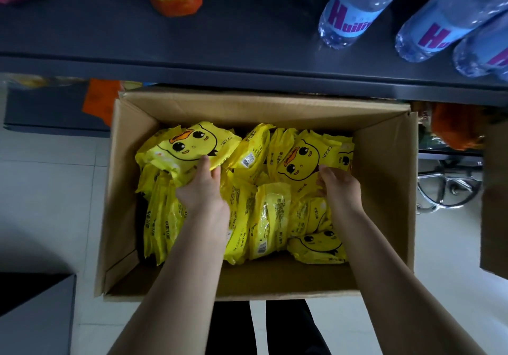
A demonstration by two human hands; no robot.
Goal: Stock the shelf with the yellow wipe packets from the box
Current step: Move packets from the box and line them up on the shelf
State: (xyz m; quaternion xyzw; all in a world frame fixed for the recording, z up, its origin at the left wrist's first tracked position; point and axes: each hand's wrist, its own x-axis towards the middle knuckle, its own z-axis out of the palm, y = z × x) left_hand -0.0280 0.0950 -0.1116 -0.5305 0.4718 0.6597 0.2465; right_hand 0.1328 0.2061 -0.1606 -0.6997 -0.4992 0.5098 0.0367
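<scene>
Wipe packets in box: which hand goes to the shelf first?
Left, probably. The left hand pinches the left duck-face packet, thumb on top, with bare shelf ahead. The right hand touches the right duck-face packet, grip unclear, and water bottles crowd the shelf beyond it.

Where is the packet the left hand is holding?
In the head view, the duck-face packet lies on top of the pile at the far left of the cardboard box, with the left hand gripping its near edge.
</scene>
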